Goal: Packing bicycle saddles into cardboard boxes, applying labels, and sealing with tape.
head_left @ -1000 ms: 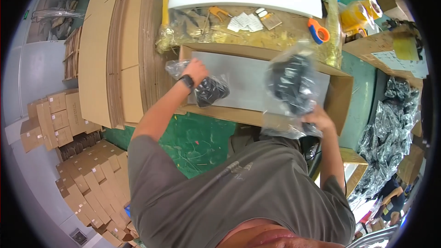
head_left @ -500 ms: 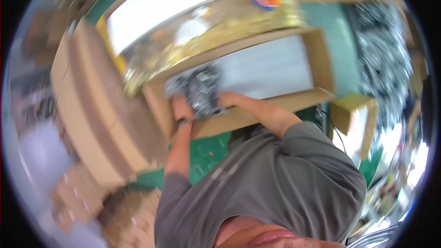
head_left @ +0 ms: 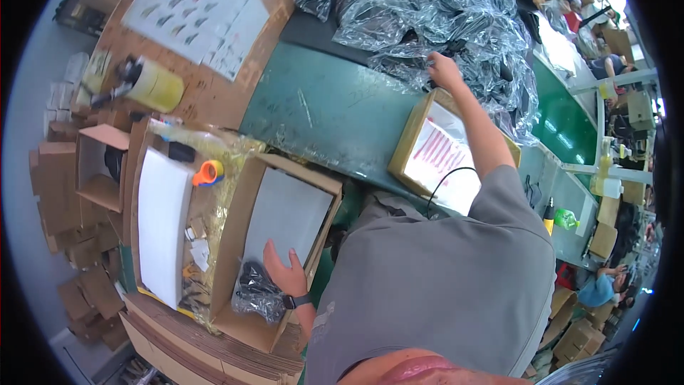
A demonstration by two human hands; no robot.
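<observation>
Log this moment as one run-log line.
left hand: flat in open carton, beside bagged black item | right hand: reaching into pile of clear bags | green table

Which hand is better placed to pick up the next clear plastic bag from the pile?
Right. The right hand is stretched out onto the heap of clear plastic bags on the green table, while the left hand rests inside the open cardboard box, by a packed bag.
</observation>
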